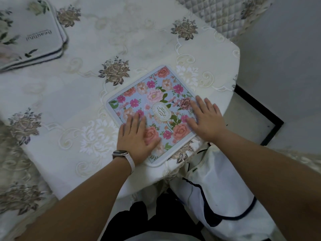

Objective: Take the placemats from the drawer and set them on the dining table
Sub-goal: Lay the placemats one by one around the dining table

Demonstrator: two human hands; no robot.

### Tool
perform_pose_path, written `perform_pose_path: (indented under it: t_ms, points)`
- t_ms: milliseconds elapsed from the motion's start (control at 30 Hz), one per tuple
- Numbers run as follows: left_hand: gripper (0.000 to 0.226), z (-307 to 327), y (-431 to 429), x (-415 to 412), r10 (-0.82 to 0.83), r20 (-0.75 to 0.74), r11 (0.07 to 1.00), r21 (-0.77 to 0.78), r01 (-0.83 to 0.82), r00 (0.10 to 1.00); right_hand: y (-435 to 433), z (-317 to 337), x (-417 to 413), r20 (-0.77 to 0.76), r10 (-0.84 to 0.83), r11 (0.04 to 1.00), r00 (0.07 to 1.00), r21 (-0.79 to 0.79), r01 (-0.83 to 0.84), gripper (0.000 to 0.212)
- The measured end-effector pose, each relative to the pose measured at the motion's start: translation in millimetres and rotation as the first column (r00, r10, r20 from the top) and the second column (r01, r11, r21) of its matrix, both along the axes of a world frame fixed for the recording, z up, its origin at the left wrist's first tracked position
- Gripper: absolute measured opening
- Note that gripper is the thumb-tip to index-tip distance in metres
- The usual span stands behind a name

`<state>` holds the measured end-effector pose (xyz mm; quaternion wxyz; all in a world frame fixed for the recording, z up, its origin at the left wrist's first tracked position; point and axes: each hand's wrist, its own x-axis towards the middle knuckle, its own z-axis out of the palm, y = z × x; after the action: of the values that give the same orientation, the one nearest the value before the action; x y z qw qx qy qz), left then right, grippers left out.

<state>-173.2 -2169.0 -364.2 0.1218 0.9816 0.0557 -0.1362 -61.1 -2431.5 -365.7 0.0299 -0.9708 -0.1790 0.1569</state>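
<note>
Both hands lie flat and unclenched, palms down, gripping nothing. The left hand (137,140), with a pale-strapped wristwatch (122,154) at its wrist, presses the near left part of a square pale-blue placemat printed with pink and peach flowers and an oval gold emblem (152,108); the right hand (205,119) rests on that mat's right-hand corner, fingers spread. The mat lies turned cornerwise, close to the near edge of the dining table, its nearest corner just short of that edge, in front of the person. The table carries a cream embroidered tablecloth with brown-grey rose motifs and white floral patches (114,70). Toward the far left corner of the table, well apart from the flowered mat, sits a stack of pale grey placemats with dark-edged rims and a leafy print (31,33); at least three layers show, though the count is uncertain. Judged from this layout, the task is partly done: one mat is laid and apparently being smoothed into place, while the stacked mats have yet to be spread to their places. The drawer is not in view. Beyond the table's far right corner stands a quilted grey chair back (224,13); to the right runs a pale floor with a black inlaid border line (257,108). A white garment with dark trim (217,185) hangs below the table edge.
</note>
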Motion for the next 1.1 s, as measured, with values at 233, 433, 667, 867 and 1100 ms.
perform_pose_path:
  t_ms: [233,433,667,867,1100]
  points:
    - [0.081,16.8,44.4,-24.7,0.021,-0.022,1.0,-0.016,-0.022,1.0,-8.9,28.3,-15.1,-0.12,-0.147,0.987,0.982,0.046,0.154,0.069]
    - [0.073,61.2,83.7,-50.8,0.033,0.041,0.997,-0.078,-0.03,0.999,23.7,72.8,-37.8,-0.021,-0.084,0.989,0.996,0.121,0.086,0.056]
    - [0.062,106.5,138.6,-76.8,-0.015,0.237,0.993,-0.108,0.042,0.971,103.2,132.2,-67.7,0.081,0.098,0.973,0.992,0.2,-0.112,0.051]
    - [0.055,138.9,175.2,-99.4,0.04,0.312,0.995,-0.096,-0.01,0.949,175.9,161.8,-88.1,0.139,0.295,0.922,0.945,0.219,-0.32,0.055]
    - [0.058,163.8,194.0,-149.1,0.205,0.329,0.978,-0.042,-0.202,0.922,236.0,170.3,-111.0,0.119,0.478,0.82,0.87,0.296,-0.491,0.055]
